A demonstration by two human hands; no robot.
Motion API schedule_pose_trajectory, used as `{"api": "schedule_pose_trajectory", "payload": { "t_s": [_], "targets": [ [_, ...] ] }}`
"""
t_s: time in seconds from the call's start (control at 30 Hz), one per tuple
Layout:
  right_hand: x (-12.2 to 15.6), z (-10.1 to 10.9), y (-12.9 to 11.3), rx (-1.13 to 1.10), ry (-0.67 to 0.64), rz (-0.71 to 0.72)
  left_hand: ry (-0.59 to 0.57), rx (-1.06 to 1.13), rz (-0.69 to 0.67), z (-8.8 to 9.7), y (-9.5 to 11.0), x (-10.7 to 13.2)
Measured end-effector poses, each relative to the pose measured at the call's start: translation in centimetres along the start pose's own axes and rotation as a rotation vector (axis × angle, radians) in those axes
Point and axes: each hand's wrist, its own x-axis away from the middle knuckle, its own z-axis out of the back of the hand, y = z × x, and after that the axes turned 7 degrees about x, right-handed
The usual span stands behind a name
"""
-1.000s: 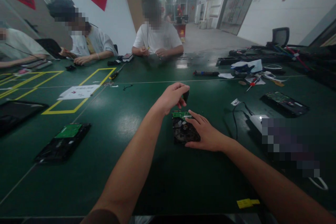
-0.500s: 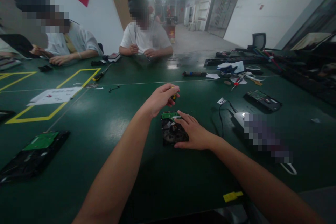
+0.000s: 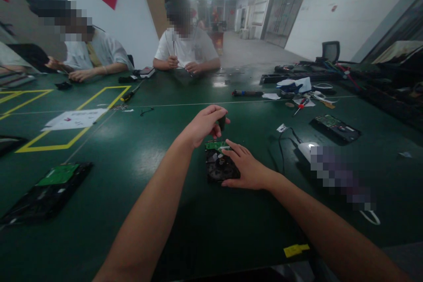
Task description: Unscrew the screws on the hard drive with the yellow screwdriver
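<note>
A hard drive (image 3: 220, 168) lies flat on the green table in front of me, its dark metal underside up and a green circuit board at its far end. My right hand (image 3: 246, 165) grips it from the right, with the thumb at the near edge and the fingers reaching over the board. Above the far end, my left hand (image 3: 211, 123) is closed around the dark handle of a screwdriver (image 3: 222, 122). Its tip is too small and blurred to make out against the board.
Another hard drive (image 3: 335, 128) lies at the right, beyond a pixelated pouch-like item (image 3: 343, 176). To the left is a larger black unit with a green board (image 3: 49, 189). A yellow-black screwdriver (image 3: 130, 92) and paper (image 3: 74, 119) lie farther off. Two people sit across the table.
The view has shifted slightly, moving the scene a little to the right. My left hand has turned on the screwdriver, whose yellow marking no longer shows. The right hand stays on the drive.
</note>
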Motion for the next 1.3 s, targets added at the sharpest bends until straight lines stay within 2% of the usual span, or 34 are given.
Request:
{"api": "schedule_pose_trajectory", "payload": {
  "t_s": [0.17, 0.37, 0.47, 0.8, 1.07, 1.3],
  "targets": [
    [-0.02, 0.08, -0.10, 0.002, -0.010, -0.007, -0.024, 0.069, -0.019, 0.11, 0.04, -0.06],
    [-0.06, 0.22, -0.17, 0.010, -0.018, -0.014, -0.007, -0.009, -0.071, 0.39, -0.25, -0.27],
    [-0.11, 0.33, -0.26, 0.012, -0.025, -0.016, -0.034, -0.066, -0.082, 0.43, -0.46, -0.34],
    [-0.23, 0.35, -0.25, 0.034, -0.035, -0.013, -0.007, 0.033, 0.015, 0.32, 0.14, -0.03],
    [-0.26, 0.32, -0.23, 0.028, -0.052, -0.024, 0.003, -0.014, -0.004, 0.42, 0.21, 0.01],
    [-0.18, 0.12, -0.10, 0.005, -0.030, -0.024, -0.012, 0.068, 0.042, 0.48, 0.15, -0.12]
  ]
}}
